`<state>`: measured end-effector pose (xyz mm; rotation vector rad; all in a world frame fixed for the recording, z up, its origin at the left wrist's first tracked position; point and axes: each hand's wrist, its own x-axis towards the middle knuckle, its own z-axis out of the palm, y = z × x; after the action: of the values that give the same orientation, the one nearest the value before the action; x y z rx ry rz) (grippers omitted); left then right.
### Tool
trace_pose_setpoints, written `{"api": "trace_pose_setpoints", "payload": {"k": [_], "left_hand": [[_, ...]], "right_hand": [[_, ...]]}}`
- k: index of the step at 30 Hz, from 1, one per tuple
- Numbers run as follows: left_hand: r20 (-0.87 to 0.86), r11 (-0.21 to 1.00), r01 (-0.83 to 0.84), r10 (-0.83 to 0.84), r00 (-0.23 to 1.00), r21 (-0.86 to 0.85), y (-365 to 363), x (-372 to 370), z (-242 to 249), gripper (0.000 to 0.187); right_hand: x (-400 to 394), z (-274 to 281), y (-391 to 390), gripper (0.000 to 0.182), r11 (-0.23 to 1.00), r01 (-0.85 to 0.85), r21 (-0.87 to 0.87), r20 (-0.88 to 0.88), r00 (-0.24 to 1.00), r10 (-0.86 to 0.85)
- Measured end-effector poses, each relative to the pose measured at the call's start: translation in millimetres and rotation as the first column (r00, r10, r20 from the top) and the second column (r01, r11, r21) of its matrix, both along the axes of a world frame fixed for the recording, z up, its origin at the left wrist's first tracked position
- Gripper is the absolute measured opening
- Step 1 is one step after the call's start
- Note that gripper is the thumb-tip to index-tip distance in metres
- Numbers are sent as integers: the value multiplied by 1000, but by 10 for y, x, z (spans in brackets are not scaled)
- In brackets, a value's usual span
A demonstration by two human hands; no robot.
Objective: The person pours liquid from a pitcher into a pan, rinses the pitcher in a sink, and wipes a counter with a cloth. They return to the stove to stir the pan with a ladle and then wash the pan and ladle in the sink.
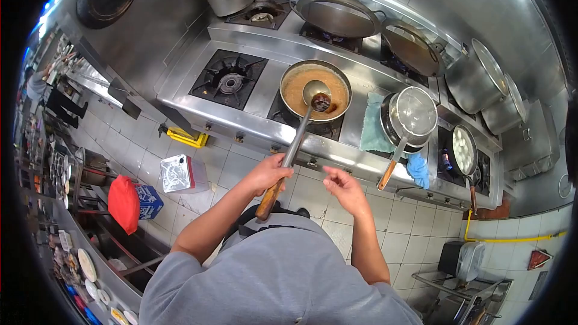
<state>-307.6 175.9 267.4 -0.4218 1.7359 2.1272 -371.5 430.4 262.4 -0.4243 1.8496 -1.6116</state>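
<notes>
My left hand (269, 174) is wrapped round the long handle of a metal ladle (296, 142), just above its wooden end. The ladle's bowl rests over a pan (287, 106) of brownish-orange sauce (295, 87), with something dark brown and glossy in it. That pan stands on a front burner of the steel stove. My right hand (345, 191) hangs in the air in front of the stove, thumb and fingers apart and slightly bent, holding nothing.
Right of the pan, a strainer (413, 112) rests on stacked pots beside a green cloth (372, 123) and a blue cloth (418, 170). Farther right is a pan of white round pieces (462, 147). Large woks (337, 15) stand behind; a lidded container (177, 174) sits on the floor.
</notes>
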Motion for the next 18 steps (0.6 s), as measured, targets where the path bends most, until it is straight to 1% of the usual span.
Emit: {"api": "trace_pose_setpoints", "payload": {"k": [1,2,3,5,6,7,8,9,11,12,14,15,16,17,18], "left_hand": [[4,1000,0,0,1000,-1,38,10,5,38],[13,999,-17,17,1000,-37,79,31,22,39],[21,997,-35,37,999,-74,115,51,41,40],[34,994,-53,57,998,-94,162,75,85,40],[41,991,-67,72,997,-116,185,88,93,40],[43,991,-77,82,996,-112,210,105,83,40],[11,984,-109,112,994,-143,235,124,72,41],[-23,975,-143,141,990,-173,252,137,67,42],[-23,968,-155,153,988,-197,267,145,94,43],[-21,962,-158,157,987,-225,273,151,110,44],[-45,961,-183,177,983,-209,282,168,137,43],[-67,959,-200,190,979,-199,278,175,141,43],[-71,958,-208,198,978,-195,257,183,135,43],[-62,971,-207,201,978,-120,226,185,129,41],[-53,978,-204,201,978,-45,200,185,126,40]], "right_hand": [[-105,-15,39,38,998,25,51,-126,992,-18],[-207,-15,70,37,994,53,100,-250,968,-26],[-312,24,87,37,994,48,102,-246,969,-21],[-517,128,87,35,963,161,214,-500,865,-33],[-620,148,76,35,964,151,219,-497,867,-23],[-727,172,56,35,961,165,221,-539,842,-20],[-825,194,28,35,959,178,221,-581,814,-17],[-909,213,-4,35,960,168,225,-582,813,-6],[-1063,248,-66,36,952,181,247,-704,708,48],[-1147,244,-101,36,952,174,252,-706,706,58],[-1324,199,-188,44,940,169,297,-779,612,136],[-1390,200,-248,44,940,163,301,-781,607,145],[-1440,203,-329,54,929,172,328,-768,621,156],[-1498,205,-419,64,918,181,353,-755,634,165],[-1567,189,-506,64,919,178,353,-759,629,170]]}}
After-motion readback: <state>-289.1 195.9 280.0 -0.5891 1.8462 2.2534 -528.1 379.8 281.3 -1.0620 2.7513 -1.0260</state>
